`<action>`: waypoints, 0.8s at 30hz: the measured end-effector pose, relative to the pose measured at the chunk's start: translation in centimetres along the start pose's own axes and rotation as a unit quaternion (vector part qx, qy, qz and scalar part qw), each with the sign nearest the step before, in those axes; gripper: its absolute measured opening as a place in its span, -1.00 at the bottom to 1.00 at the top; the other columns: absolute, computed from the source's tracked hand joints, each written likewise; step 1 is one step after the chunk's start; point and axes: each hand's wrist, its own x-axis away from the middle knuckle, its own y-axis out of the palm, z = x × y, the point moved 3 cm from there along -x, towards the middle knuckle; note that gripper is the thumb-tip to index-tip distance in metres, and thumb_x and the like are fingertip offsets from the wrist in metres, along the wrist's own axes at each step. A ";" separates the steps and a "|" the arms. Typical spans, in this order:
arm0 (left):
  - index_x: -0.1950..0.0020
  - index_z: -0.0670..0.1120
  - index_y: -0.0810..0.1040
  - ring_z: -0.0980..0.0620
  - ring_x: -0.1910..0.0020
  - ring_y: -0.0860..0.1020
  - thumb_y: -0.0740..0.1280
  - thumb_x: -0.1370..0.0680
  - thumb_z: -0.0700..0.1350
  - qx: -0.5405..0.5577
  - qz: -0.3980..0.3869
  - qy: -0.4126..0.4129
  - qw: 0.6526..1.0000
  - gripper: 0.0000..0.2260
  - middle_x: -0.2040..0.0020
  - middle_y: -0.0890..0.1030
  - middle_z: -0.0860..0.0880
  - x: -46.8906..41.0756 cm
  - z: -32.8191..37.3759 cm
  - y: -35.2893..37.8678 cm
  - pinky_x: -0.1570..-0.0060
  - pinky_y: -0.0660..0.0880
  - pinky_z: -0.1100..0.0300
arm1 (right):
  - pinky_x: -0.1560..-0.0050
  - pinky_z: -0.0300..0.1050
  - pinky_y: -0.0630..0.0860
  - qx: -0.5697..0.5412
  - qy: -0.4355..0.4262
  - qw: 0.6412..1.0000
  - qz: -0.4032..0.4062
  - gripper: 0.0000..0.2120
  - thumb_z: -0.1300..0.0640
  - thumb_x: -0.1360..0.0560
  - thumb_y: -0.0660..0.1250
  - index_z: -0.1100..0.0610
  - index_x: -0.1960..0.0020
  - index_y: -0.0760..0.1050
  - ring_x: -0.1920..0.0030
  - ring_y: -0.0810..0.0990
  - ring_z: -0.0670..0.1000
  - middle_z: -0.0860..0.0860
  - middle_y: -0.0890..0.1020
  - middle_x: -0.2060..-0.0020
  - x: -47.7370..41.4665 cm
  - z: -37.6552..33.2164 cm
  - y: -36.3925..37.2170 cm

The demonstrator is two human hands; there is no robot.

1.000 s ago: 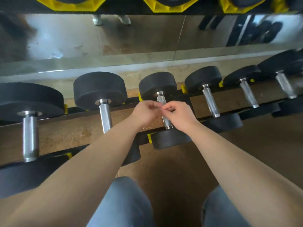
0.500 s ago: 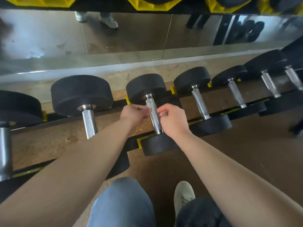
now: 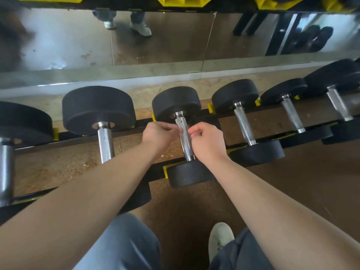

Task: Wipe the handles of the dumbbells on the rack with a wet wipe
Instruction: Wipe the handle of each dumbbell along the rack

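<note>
A mirror (image 3: 155, 45) runs along the wall at the top of the view. Under it lies a brown speckled floor (image 3: 292, 191). The person's grey trouser legs (image 3: 120, 246) and a pale shoe (image 3: 219, 238) show at the bottom edge.

A low black rack (image 3: 153, 173) with yellow saddles crosses the view from left to right and carries a row of black round-headed dumbbells, each lying with its steel grip pointing toward the person. The big dumbbell (image 3: 98, 107) on the left is partly hidden by the left forearm, and a smaller dumbbell (image 3: 234, 95) lies on the right, with two more beyond it.

Between them sits the middle dumbbell (image 3: 176, 100), its far head on the rear rail and its near head on the front rail. Its knurled handle (image 3: 185, 141) is bare along most of its length.

Both arms reach forward to this handle, one on each side of its upper half. The left hand (image 3: 159, 136) is just to the left of the handle, with its fingers curled and its fingertips pinched together against the steel. The right hand (image 3: 208, 145) is just to the right, also curled, with thumb and forefinger drawn together close to the handle.

The wet wipe (image 3: 180, 131) shows only as a thin pale sliver at the left fingertips, lying against the left edge of the handle. Whether it reaches across to the right hand's pinch cannot be told.
</note>
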 end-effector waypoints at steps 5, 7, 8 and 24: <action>0.20 0.00 0.75 0.01 0.07 0.73 0.62 -0.42 -0.07 -0.042 0.005 0.000 0.999 -0.92 0.20 0.75 0.02 0.3 0.1 0.0 -0.10 0.67 0.00 | 0.46 -0.45 0.37 0.000 0.027 0.999 -0.038 -0.76 0.17 -0.60 0.37 -0.04 -0.24 0.58 0.18 0.55 -0.19 -0.10 0.61 -0.08 -1.3 0.5 0.6; 0.21 -0.06 0.73 -0.03 0.10 0.74 0.62 -0.43 -0.05 -0.083 -0.033 -0.003 0.996 -0.87 0.22 0.75 -0.02 0.7 0.1 0.2 -0.10 0.67 -0.02 | 0.39 -0.35 0.50 -0.023 0.056 0.997 -0.052 -0.77 0.17 -0.57 0.40 -0.04 -0.20 0.61 0.15 0.58 -0.14 -0.08 0.62 -0.08 -1.7 0.8 0.8; 0.18 -0.08 0.73 -0.04 0.11 0.74 0.62 -0.44 -0.05 -0.110 -0.062 -0.013 0.992 -0.86 0.20 0.75 -0.04 1.2 -0.1 0.3 -0.08 0.67 -0.01 | 0.28 -0.24 0.58 -0.040 0.073 0.995 -0.059 -0.79 0.18 -0.56 0.41 -0.04 -0.15 0.63 0.11 0.60 -0.10 -0.06 0.64 -0.08 -2.0 0.9 0.8; 0.06 -0.10 0.75 0.12 0.17 0.70 0.57 -0.48 -0.17 -0.179 -0.159 -0.033 0.970 -0.92 0.05 0.75 -0.07 3.4 0.4 0.8 0.18 0.60 0.31 | 0.08 -0.11 0.57 0.230 -0.039 0.945 -0.229 -0.79 0.17 -0.61 0.27 0.06 -0.14 0.66 0.08 0.62 0.01 0.03 0.67 0.00 -2.7 0.0 -1.3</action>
